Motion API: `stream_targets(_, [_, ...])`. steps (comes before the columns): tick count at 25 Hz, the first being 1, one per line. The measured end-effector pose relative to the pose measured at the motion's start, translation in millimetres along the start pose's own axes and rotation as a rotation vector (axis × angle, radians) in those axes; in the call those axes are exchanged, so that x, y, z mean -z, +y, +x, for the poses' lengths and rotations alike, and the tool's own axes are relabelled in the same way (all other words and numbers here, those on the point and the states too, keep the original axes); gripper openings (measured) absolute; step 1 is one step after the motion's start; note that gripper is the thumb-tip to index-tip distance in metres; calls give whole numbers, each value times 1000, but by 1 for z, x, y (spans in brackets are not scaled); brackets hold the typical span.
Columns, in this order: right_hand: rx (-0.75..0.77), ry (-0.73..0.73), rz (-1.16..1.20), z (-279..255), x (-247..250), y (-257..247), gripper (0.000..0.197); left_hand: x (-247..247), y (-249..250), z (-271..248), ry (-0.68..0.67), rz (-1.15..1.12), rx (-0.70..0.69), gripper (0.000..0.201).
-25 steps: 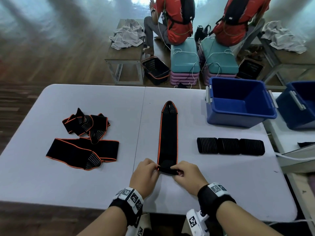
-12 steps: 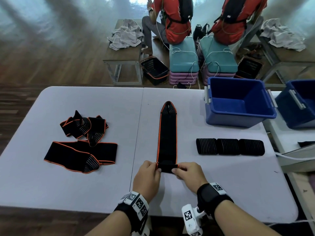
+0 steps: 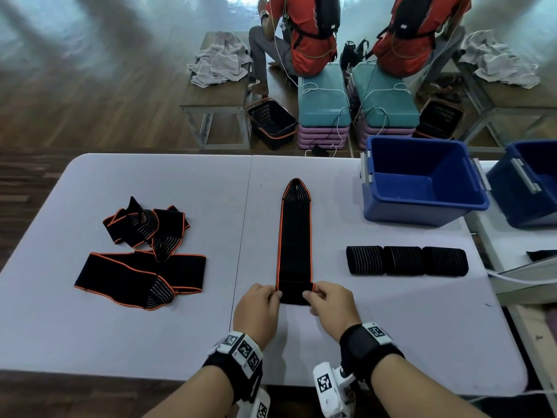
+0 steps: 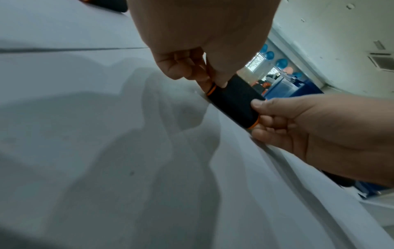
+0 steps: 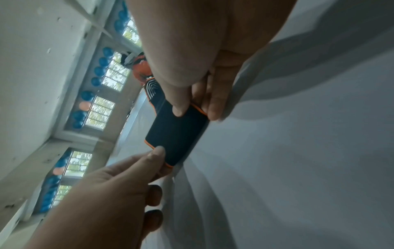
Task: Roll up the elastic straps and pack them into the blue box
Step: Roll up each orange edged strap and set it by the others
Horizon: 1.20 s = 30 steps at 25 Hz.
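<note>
A long black elastic strap (image 3: 295,236) with orange edging lies flat down the middle of the white table (image 3: 180,188), its near end folded into a short roll (image 3: 295,294). My left hand (image 3: 259,306) pinches the roll's left end and my right hand (image 3: 329,306) pinches its right end. Both wrist views show the roll (image 4: 233,102) (image 5: 177,134) held between thumb and fingers at each side. Three rolled black straps (image 3: 407,260) lie in a row to the right. The open blue box (image 3: 422,182) stands at the table's far right with nothing seen inside.
Loose black and orange straps (image 3: 141,254) lie in a heap on the table's left. A second blue box (image 3: 530,182) sits on a neighbouring table at the right. Beyond the table are benches with grey towels (image 3: 220,61), stacked teal steps (image 3: 324,101) and seated people (image 3: 310,31).
The rolled near end of the strap has grown a little wider and flatter as both hands turned it forward. The hands have spread to the roll's two ends.
</note>
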State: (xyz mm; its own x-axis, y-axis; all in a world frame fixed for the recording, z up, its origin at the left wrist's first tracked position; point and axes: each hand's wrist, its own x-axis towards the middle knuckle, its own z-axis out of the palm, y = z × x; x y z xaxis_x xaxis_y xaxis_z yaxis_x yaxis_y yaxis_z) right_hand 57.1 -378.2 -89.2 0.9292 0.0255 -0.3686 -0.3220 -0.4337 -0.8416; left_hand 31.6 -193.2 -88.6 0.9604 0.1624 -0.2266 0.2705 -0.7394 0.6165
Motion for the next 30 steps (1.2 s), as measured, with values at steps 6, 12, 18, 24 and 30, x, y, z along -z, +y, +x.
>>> stream_targets(6, [92,60,-188,15,0,-9,27,8,1,16,19,116,-183,31])
stream_targets(12, [420,-8,-680,14,5,-8,34,18,-12,26,-47,470,-609,57])
stream_targets(18, [513,-134,-782,1,17,-1,39,23,-11,12,-98,302,-562,41])
stream_targets(24, [235,-132,-436,-7,14,3,23,14,-14,-9,-50,-184,-91,15])
stream_targets(30, [42,-29,-309,6,9,-5,18,11,-4,9,-12,-186,-42,26])
